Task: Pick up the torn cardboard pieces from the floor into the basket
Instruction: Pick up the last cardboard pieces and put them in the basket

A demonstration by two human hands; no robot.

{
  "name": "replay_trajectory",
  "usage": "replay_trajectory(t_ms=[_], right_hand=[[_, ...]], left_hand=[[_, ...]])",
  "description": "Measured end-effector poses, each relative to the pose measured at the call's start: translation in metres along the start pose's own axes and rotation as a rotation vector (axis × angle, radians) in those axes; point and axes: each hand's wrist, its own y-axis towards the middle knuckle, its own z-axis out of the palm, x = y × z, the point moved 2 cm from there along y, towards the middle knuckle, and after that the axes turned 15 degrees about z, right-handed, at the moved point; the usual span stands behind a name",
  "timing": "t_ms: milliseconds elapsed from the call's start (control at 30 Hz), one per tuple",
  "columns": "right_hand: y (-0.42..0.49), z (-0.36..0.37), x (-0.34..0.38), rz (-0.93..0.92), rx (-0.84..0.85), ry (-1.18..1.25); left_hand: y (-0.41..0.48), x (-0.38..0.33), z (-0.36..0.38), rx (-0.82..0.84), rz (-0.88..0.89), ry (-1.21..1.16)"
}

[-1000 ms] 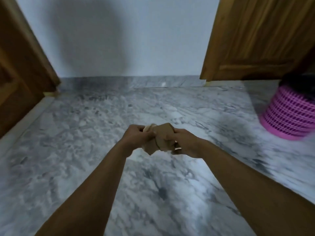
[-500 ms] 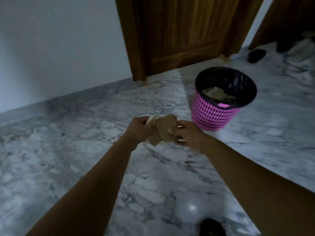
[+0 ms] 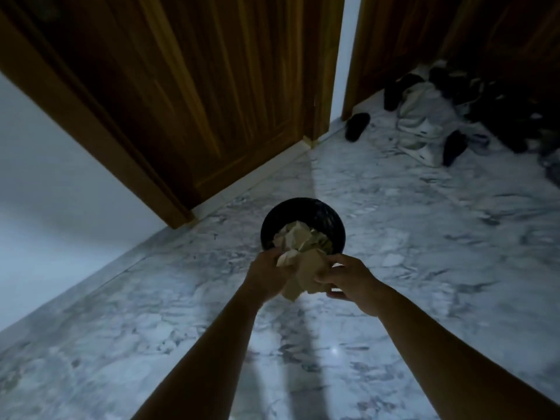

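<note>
The left hand (image 3: 266, 277) and right hand (image 3: 348, 283) grip torn brown cardboard pieces (image 3: 306, 271) between curled fingers (image 3: 323, 278), over the near rim of the round black-lined basket (image 3: 303, 202). Crumpled cardboard (image 3: 295, 236) lies inside it.

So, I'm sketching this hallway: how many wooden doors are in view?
2. One wooden door stands just behind the basket; the other is at the top right, behind the shoe pile. More may lie out of frame.
</note>
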Motion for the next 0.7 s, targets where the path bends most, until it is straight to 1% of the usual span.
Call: replay_trajectory(t_ms=[133, 267, 333, 467, 533, 567, 633, 700], right_hand=[[0.028, -0.021, 0.020, 0.067, -0.042, 0.107], [0.082, -0.038, 0.042, 0.160, -0.091, 0.168], [0.116, -0.043, 0.052, 0.178, -0.105, 0.230], [0.189, -0.045, 0.065, 0.220, -0.140, 0.253], [0.225, -0.048, 0.066, 0.246, -0.186, 0.213], [0.237, -0.051, 0.067, 0.227, -0.231, 0.165], [0.262, -0.058, 0.068, 0.164, -0.358, 0.005], [0.279, -0.070, 0.067, 0.169, -0.495, -0.127]], left_hand=[[0.054, -0.004, 0.014, 0.040, 0.010, 0.064], [0.123, 0.011, 0.026, 0.113, -0.057, 0.048], [0.162, 0.029, 0.032, 0.169, -0.080, 0.053], [0.224, 0.070, 0.046, 0.206, -0.152, 0.070], [0.250, 0.091, 0.057, 0.211, -0.188, 0.056], [0.258, 0.096, 0.060, 0.220, -0.190, 0.055], [0.276, 0.113, 0.066, 0.241, -0.172, 0.088], [0.291, 0.137, 0.068, 0.249, -0.231, 0.111]])
